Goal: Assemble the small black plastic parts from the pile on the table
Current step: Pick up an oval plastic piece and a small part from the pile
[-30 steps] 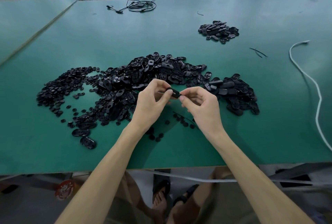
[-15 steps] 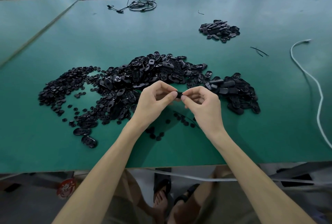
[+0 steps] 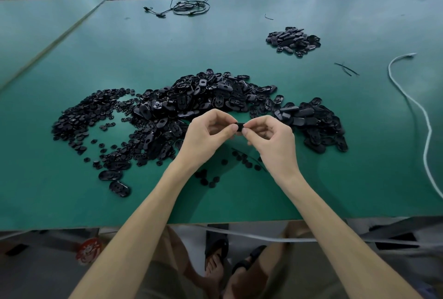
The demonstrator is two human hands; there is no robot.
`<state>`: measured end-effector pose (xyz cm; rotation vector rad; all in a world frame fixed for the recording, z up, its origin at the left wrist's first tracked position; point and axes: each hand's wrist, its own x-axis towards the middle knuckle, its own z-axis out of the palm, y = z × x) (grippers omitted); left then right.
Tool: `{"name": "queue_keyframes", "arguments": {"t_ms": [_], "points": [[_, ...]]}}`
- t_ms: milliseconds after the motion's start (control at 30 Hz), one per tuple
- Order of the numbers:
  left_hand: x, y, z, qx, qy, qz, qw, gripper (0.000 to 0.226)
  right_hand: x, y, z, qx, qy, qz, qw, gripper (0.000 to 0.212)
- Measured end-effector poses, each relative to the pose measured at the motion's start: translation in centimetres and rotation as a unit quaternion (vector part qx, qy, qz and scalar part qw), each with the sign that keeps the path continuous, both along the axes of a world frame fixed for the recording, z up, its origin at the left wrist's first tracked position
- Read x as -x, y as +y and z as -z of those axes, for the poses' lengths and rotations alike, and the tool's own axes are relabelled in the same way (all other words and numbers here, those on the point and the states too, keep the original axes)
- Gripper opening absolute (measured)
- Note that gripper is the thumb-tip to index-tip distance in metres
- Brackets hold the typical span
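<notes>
Your left grip (image 3: 206,134) and right grip (image 3: 272,139) both pinch one part (image 3: 239,127) above the tabletop (image 3: 227,54), near the pile (image 3: 191,104). Judging by the small far heap (image 3: 293,40), few look done; most of the pile is left.

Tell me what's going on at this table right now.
A person at the green table is working bare-handed on black plastic pieces. The left hand and right hand each pinch one end of a small black part, held between them in front of the big pile. A smaller pile lies apart at the far right.
</notes>
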<state>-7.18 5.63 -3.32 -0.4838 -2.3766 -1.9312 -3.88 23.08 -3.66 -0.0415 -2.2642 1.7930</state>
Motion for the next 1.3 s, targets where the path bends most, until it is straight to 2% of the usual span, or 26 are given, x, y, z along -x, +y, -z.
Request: {"name": "queue_keyframes", "arguments": {"t_ms": [233,400,633,1033,1300], "points": [[0.22,-0.13,0.18,-0.001,-0.006,0.012,1.0,0.01,0.08,-0.02,0.11,-0.02,-0.002,0.003,1.0,0.009],[0.25,-0.19,0.29,0.003,-0.014,0.026,1.0,0.024,0.2,-0.06,0.08,-0.037,0.003,0.012,0.999,0.008],[0.22,-0.26,0.36,-0.001,-0.003,0.036,0.999,0.019,0.12,0.05,0.08,-0.016,0.002,0.007,1.0,0.022],[0.18,-0.11,0.49,0.043,0.017,0.022,0.999,0.015,-0.03,-0.01,0.04,0.027,0.003,-0.038,0.999,0.014],[0.25,-0.11,0.52,0.039,0.014,0.016,0.999,0.015,-0.1,-0.11,-0.03,0.024,0.006,-0.043,0.999,0.017]]}}
